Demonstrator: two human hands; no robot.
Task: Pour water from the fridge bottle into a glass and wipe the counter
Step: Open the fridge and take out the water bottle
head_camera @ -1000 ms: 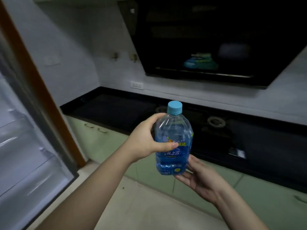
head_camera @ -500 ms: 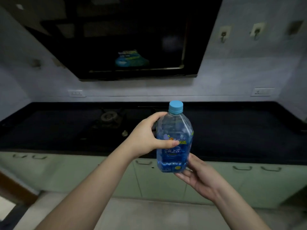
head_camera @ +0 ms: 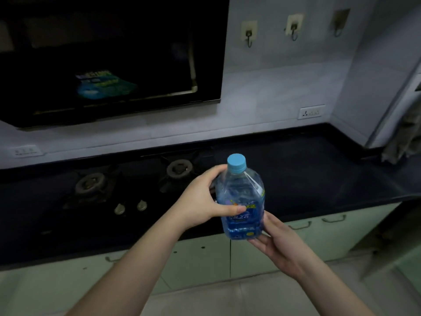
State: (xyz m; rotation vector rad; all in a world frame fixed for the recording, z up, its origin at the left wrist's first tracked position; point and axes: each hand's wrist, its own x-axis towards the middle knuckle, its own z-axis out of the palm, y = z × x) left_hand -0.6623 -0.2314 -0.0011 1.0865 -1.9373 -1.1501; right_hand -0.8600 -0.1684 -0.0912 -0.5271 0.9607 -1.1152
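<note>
View had swung right over the last second: the open fridge that filled the left edge a second ago was gone from frame, the range hood [head_camera: 109, 58] had slid to the upper left, and the right corner of the counter [head_camera: 319, 179] now showed at mid right. The grip itself hadn't changed across the three frames. Left hand [head_camera: 200, 201] was wrapped around the shoulder of the water bottle [head_camera: 241, 201], thumb pressed across the label, fingers round the far side. Right hand [head_camera: 278, 242] was cupped flat under the base, palm up, supporting rather than clenching. Bottle sat upright at frame centre, held in the air in front of the counter edge, overlapping the right side of the gas hob [head_camera: 136, 185] in the picture and not resting on anything. Blue cap [head_camera: 237, 163] was on, so nothing had been poured. My read: the fetch from the fridge was done and the person was turning toward the clear stretch of counter at right to set down or open the bottle. No glass was visible anywhere in frame, nor a cloth I could identify; something pale hung at the far right edge, too blurred to name. Three wall hooks [head_camera: 293, 28] at upper right were bare. Next steps likely need a glass found first, then the cap off. Counter looked dry, though it was dark.
</note>
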